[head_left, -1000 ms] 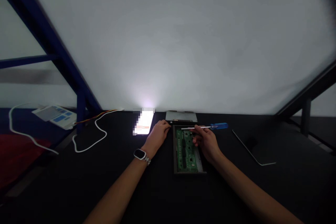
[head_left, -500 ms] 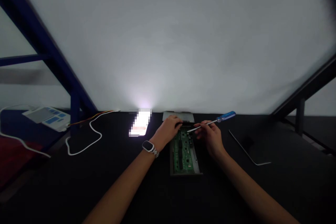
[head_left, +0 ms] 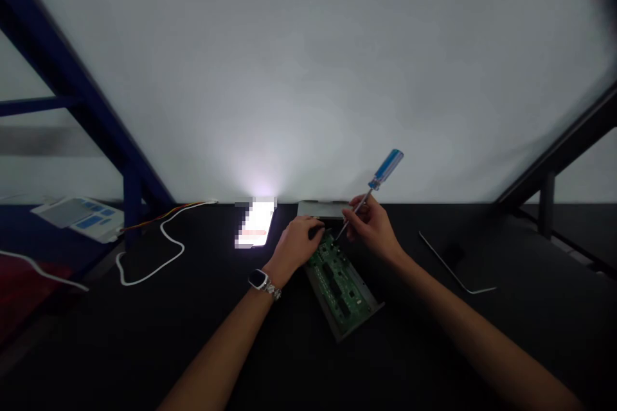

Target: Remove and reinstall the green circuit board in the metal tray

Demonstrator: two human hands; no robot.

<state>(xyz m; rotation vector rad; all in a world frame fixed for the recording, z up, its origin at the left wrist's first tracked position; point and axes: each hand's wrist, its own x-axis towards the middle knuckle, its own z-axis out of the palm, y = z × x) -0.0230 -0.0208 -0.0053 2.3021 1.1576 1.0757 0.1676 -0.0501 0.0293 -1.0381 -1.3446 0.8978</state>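
Green circuit board (head_left: 337, 286) in its grey metal tray (head_left: 360, 313) has swung diagonal on the black table (head_left: 434, 237); the left hand (head_left: 296, 245) grasps the far end, while the right hand (head_left: 371, 225) pinches a blue-handled screwdriver (head_left: 388, 169), tilted up, tip by the board.

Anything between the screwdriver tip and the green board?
Nothing visible. The blue-handled screwdriver, held in the right hand, has its tip at the far end of the green circuit board. The left hand lies on that end, beside the tip, not between. Whether the tip touches the board is too small to tell.
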